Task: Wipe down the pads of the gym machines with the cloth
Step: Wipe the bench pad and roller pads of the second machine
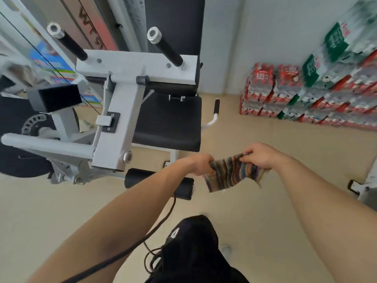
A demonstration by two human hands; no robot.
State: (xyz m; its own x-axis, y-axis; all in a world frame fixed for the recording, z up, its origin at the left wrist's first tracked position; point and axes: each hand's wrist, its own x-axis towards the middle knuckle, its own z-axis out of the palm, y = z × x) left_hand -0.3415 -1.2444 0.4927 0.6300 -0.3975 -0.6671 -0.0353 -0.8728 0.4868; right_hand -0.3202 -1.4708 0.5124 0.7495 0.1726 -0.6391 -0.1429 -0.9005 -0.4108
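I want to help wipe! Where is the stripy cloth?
In the head view, the cloth hangs right of centre, stretched between both hands, just above the black roller pad.

Shrink-wrapped bottle packs [318, 94] stacked against the wall [265, 37]; black cable [155, 227] over beige floor [255, 211].

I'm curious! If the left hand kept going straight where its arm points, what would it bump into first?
Probably the black seat pad. The left hand, gripping the striped cloth with the right hand, points up and forward toward it. Depth is unclear, so it might pass above.
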